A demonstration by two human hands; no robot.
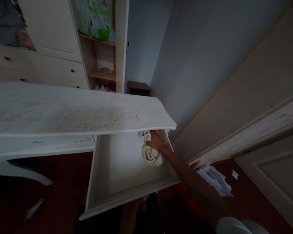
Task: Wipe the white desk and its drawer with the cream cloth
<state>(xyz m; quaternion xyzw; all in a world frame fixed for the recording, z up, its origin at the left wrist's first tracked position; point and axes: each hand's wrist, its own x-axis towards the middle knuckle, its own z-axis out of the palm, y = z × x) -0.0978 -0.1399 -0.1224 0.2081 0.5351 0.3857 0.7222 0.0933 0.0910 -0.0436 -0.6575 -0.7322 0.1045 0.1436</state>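
Observation:
A white drawer (122, 175) is pulled out from under the dresser-style table top (127, 113). Inside it, along the right side, lie two rolled cream cloths: a smaller roll (144, 136) at the back and a larger roll (151, 155) in front of it. My right hand (156, 141) reaches in from the right, its fingers closed around the smaller roll; part of the hand is hidden. Below the drawer's front edge, my left hand (139, 205) appears closed in shadow, close to the drawer front; what it grips is not visible.
Beyond the table stands a white wardrobe (56, 35), with plastic bags (97, 19) on an open shelf. A small brown cabinet (138, 87) sits by the grey wall. On the dark red floor at right lies a white plastic bag (216, 180). A curved table leg (26, 174) is at left.

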